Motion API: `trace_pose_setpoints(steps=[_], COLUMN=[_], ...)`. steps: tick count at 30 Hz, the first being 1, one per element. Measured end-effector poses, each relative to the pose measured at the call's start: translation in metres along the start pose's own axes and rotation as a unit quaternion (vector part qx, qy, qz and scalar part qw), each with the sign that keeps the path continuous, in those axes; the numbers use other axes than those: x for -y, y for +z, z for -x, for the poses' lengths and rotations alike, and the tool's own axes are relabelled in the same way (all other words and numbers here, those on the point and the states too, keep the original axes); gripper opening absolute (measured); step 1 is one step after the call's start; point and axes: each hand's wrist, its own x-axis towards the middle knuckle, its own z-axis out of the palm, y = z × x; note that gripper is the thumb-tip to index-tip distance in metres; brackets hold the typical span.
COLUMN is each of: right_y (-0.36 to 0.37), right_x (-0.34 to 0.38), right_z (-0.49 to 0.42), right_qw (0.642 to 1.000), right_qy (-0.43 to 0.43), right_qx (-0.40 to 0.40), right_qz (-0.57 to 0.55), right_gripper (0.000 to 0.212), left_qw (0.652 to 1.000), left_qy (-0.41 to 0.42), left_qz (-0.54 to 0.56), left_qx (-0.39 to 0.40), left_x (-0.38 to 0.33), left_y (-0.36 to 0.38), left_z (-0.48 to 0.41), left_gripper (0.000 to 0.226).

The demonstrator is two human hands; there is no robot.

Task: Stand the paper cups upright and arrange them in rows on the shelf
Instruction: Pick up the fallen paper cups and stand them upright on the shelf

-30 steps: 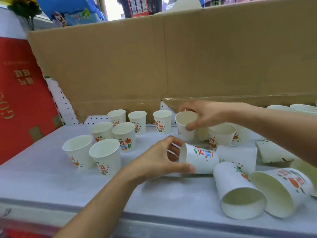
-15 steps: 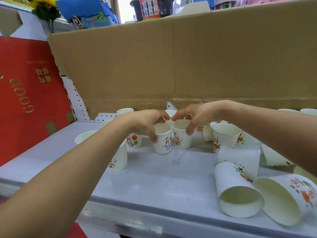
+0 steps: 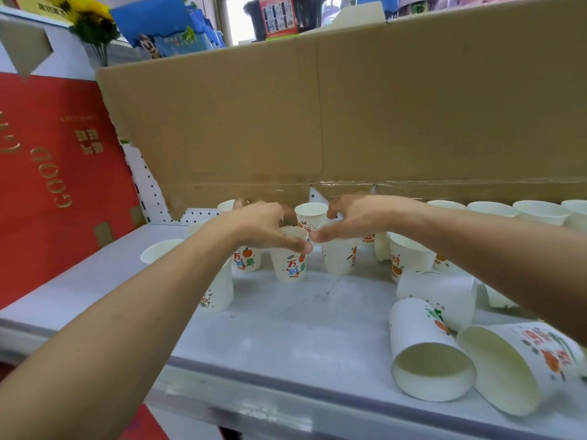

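The left-hand cup (image 3: 289, 263) and the right-hand cup (image 3: 339, 257) stand upright close beside each other, about midway along the shelf (image 3: 286, 328) and nearer its back edge than its front. Your left hand (image 3: 263, 228) curls over the rim of the first, thumb on the near side. Your right hand (image 3: 352, 217) pinches the rim of the second in the same way, and your two thumbs almost meet between the cups.

Behind them, one more upright cup (image 3: 311, 214) shows between your hands. Toward the left end, several standing cups (image 3: 219, 290) are partly hidden by your left forearm. A row of cup rims (image 3: 489, 208) runs along the back edge on the right. Near the front right corner, tipped cups (image 3: 425, 354) lie on their sides — two with their mouths facing you.

A cardboard sheet (image 3: 349, 106) stands along the back edge, and a red box (image 3: 47, 169) stands at the left end.
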Motion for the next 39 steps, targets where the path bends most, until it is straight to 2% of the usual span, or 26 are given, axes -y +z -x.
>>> trace_pose_setpoints(steps=[3,7,12,15,18,20,23,26,28,30,33,39], right_y=[0.000,-0.001,0.002,-0.001,-0.011,-0.016,-0.023,-0.023,-0.015,-0.001,0.015,0.037], right_x=[0.002,0.000,-0.004,0.000,-0.003,-0.010,-0.015,-0.023,-0.028,-0.030,-0.030,-0.030], right_z=[-0.002,-0.008,-0.009,0.005,0.041,0.082,0.131,0.189,0.212,0.218,0.215,0.209], right_qw=[0.999,0.990,0.982,0.984,0.986,0.987,0.993,1.000,0.998,0.994,0.993,0.990], right_qy=[-0.027,-0.064,-0.067,-0.083,-0.091,-0.071,-0.064,0.004,0.047,0.082,0.074,0.065], right_qx=[0.005,0.050,0.061,0.017,-0.070,-0.104,-0.071,-0.001,0.043,0.066,0.046,0.011], right_qz=[-0.035,-0.115,-0.166,-0.155,-0.120,-0.102,-0.068,-0.030,0.008,0.039,0.075,0.127], right_gripper=[0.059,0.064,0.070,0.073,0.060,0.052,0.054,0.067,0.076,0.084,0.089,0.089], left_qw=[0.999,0.986,0.983,0.984,0.945,0.918,0.901,0.904,0.915,0.918,0.914,0.926], left_qy=[0.001,0.020,0.030,0.048,0.114,0.184,0.230,0.243,0.239,0.232,0.217,0.199], left_qz=[0.052,0.157,0.175,0.167,0.264,0.313,0.347,0.335,0.294,0.264,0.276,0.211], left_qx=[0.013,0.042,0.049,-0.037,-0.154,-0.158,-0.120,-0.111,-0.140,-0.182,-0.205,-0.242], left_x=[0.006,0.014,0.019,0.017,-0.006,-0.031,-0.053,-0.073,-0.087,-0.096,-0.096,-0.061], left_y=[0.001,-0.001,0.000,0.002,0.012,0.027,0.051,0.071,0.078,0.083,0.083,0.051], left_z=[-0.003,-0.003,-0.004,0.006,0.039,0.069,0.101,0.114,0.118,0.116,0.113,0.098], left_gripper=[0.062,0.069,0.078,0.078,0.064,0.057,0.060,0.057,0.056,0.046,0.020,0.020])
